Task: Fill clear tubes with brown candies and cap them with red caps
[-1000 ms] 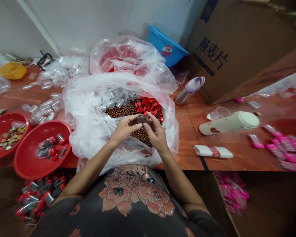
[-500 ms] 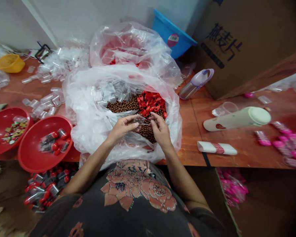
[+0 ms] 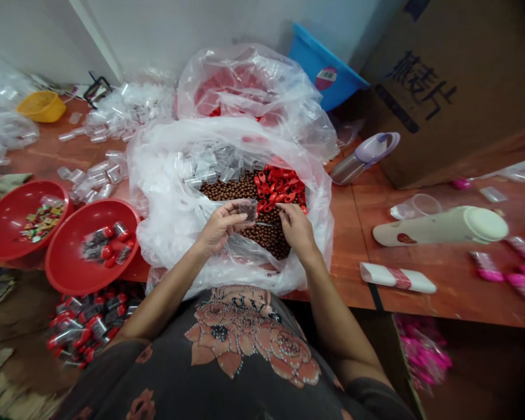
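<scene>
My left hand (image 3: 222, 226) pinches a small clear plastic cup (image 3: 247, 211) above the big white plastic bag (image 3: 157, 175). Brown tints the cup, but I cannot tell whether that is its contents or what lies behind. My right hand (image 3: 298, 232) has its fingers curled together at the near edge of a pile of red plastic caps (image 3: 284, 185); what its fingertips hold, if anything, is hidden. Small round brown candy balls (image 3: 266, 239) lie in the bag under both hands. More empty clear cups (image 3: 219, 160) are heaped at the bag's far side.
Two red bowls (image 3: 55, 265) stand at the left, one holding filled red-capped cups (image 3: 109, 248). Behind the bag is another plastic bag (image 3: 262, 76) and a blue basin (image 3: 326, 73). A pale bottle (image 3: 437, 226), a purple-lidded bottle (image 3: 363, 157) and a carton (image 3: 441, 87) stand right.
My left hand has turned the clear cup and moved it apart from my right hand. My right hand has come to the red caps' edge. The view has shifted slightly left.
</scene>
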`<action>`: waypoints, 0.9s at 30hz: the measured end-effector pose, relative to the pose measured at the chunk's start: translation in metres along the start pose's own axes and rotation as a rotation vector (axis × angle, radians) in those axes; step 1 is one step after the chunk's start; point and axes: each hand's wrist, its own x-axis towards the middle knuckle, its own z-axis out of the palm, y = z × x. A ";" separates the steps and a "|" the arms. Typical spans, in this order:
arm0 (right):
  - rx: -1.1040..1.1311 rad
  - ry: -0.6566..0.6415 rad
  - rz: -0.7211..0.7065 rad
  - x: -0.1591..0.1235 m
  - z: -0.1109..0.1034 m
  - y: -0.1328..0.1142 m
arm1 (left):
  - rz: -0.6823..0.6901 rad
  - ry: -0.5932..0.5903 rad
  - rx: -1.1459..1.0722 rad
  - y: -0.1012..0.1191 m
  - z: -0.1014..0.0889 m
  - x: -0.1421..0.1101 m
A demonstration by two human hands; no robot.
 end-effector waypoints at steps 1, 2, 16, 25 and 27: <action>-0.021 -0.009 -0.020 0.004 0.002 0.000 | 0.008 0.005 -0.001 0.001 0.000 0.000; -0.039 -0.021 -0.040 0.007 0.005 0.000 | 0.016 0.010 0.000 0.002 0.000 0.000; -0.405 -0.303 -0.173 0.016 0.027 -0.006 | -0.042 0.047 -0.063 0.000 -0.006 0.003; -0.549 -0.340 -0.038 0.012 0.017 -0.015 | -0.007 0.080 0.034 -0.014 -0.011 -0.001; -0.437 -0.290 0.005 0.012 0.017 -0.016 | -0.005 0.068 0.044 -0.016 -0.012 -0.002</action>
